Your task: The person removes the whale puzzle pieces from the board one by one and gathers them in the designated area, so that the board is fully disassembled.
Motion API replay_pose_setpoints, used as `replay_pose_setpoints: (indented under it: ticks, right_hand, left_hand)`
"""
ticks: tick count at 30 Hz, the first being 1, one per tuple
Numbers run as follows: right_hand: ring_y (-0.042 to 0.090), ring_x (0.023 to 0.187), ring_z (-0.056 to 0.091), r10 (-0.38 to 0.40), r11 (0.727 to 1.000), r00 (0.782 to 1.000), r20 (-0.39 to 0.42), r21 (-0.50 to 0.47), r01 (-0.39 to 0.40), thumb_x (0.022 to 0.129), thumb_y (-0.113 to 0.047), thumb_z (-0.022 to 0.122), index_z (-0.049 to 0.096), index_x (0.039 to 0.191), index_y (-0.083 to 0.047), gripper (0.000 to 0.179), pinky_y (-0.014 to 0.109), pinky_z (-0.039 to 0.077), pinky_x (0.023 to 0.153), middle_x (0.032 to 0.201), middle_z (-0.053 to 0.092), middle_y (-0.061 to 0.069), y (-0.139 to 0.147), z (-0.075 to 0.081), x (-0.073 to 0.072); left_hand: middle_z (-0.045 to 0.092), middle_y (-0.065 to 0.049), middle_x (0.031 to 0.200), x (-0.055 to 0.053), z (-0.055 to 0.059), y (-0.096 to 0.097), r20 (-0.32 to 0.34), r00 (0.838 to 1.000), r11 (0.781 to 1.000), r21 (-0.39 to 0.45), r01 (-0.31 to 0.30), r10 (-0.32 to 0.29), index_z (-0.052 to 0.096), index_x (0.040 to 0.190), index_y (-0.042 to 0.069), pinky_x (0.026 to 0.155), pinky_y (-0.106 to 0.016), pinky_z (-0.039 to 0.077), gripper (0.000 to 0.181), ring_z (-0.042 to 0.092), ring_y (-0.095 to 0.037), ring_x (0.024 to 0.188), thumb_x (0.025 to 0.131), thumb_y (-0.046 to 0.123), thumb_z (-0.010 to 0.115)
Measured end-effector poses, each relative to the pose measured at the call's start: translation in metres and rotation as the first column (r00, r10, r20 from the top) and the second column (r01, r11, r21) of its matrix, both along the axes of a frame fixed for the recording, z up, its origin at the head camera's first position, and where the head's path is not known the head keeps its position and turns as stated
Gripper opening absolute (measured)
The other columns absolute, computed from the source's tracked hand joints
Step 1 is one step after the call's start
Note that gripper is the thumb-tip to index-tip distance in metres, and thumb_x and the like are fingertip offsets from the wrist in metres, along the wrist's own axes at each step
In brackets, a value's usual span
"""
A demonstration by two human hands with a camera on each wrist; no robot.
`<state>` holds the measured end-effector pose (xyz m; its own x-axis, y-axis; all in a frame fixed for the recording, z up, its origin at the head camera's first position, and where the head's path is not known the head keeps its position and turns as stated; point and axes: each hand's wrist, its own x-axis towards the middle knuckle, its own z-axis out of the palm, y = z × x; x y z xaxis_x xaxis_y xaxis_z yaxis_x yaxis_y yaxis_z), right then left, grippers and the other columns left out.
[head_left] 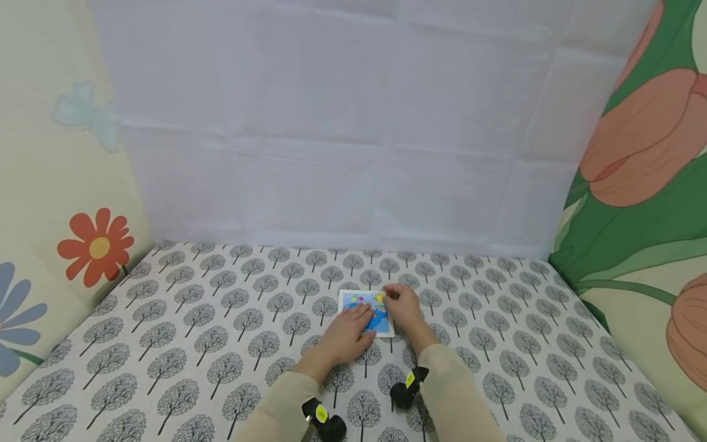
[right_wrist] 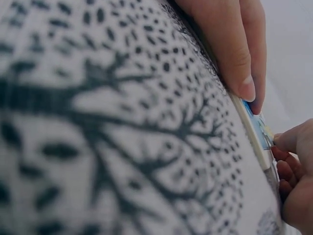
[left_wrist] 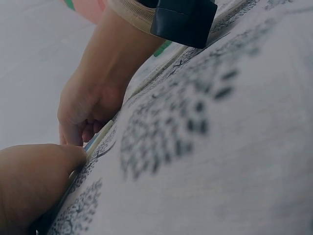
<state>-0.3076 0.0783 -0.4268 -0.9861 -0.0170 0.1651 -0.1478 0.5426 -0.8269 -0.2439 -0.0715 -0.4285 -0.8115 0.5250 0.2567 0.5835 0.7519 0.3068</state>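
A small flat picture board (head_left: 378,323) with a white border and a blue picture lies on the cloth in the head view. My left hand (head_left: 343,336) rests flat across its left and lower part, fingers extended, hiding much of the picture. At the upper right corner my right hand (head_left: 405,305) has its fingers curled, thumb and fingertip pinching the edge right by a yellow sun (head_left: 379,298). From the right wrist, the board's pale edge (right_wrist: 254,134) shows between the left thumb and the pinching right hand (right_wrist: 297,171). Exactly what the right fingertips hold, I cannot tell.
A white cloth (head_left: 248,344) printed with dark trees covers the table. Behind it hangs a plain white sheet (head_left: 331,135), with flower-patterned curtains at both sides. Black wrist cameras (head_left: 405,393) sit on both beige sleeves.
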Motion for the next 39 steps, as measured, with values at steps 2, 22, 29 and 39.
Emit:
replay_pose_setpoints:
  ticks: [2, 22, 29, 39]
  right_hand:
    - [0.022, 0.088, 0.055, 0.007, 1.000, 1.000, -0.001, -0.011, -0.007, 0.079, -0.005, 0.058, 0.063, 0.098, -0.001, 0.020, 0.034, 0.045, 0.079, 0.091, 0.060, 0.008, 0.000, -0.001, -0.001]
    - [0.017, 0.075, 0.051, -0.016, 0.992, 0.999, 0.041, -0.120, 0.021, 0.079, -0.006, 0.058, 0.065, 0.091, -0.004, 0.014, 0.031, 0.045, 0.066, 0.080, 0.056, 0.004, 0.003, 0.000, -0.002]
    - [0.018, 0.076, 0.051, -0.006, 0.966, 0.994, 0.109, -0.257, 0.034, 0.080, -0.003, 0.056, 0.064, 0.091, -0.001, 0.014, 0.028, 0.046, 0.065, 0.081, 0.056, 0.007, 0.005, 0.002, -0.001]
    - [0.021, 0.091, 0.054, -0.056, 0.982, 0.986, 0.156, -0.170, 0.083, 0.082, -0.008, 0.057, 0.064, 0.096, -0.004, 0.017, 0.032, 0.046, 0.077, 0.094, 0.060, 0.008, 0.015, 0.008, -0.003]
  left_hand:
    - [0.035, -0.017, 0.131, 0.000, 0.000, 0.000, -0.002, 1.000, 1.000, 0.000, 0.001, -0.001, 0.040, 0.126, -0.003, 0.099, -0.045, 0.021, 0.047, 0.027, -0.030, 0.122, 0.089, 0.025, 0.044]
    - [0.034, -0.015, 0.133, -0.003, -0.003, -0.002, 0.010, 1.000, 1.000, 0.014, 0.006, -0.006, 0.040, 0.128, -0.001, 0.100, -0.044, 0.020, 0.048, 0.026, -0.028, 0.123, 0.089, 0.028, 0.044]
    - [0.035, -0.016, 0.132, -0.004, -0.004, -0.003, -0.001, 1.000, 1.000, 0.016, 0.017, -0.017, 0.041, 0.127, -0.002, 0.099, -0.045, 0.021, 0.047, 0.027, -0.030, 0.122, 0.089, 0.026, 0.045]
    - [0.036, -0.016, 0.131, -0.007, -0.006, -0.002, -0.004, 1.000, 0.999, 0.029, 0.017, -0.017, 0.042, 0.126, -0.002, 0.099, -0.045, 0.021, 0.047, 0.028, -0.029, 0.122, 0.089, 0.026, 0.046]
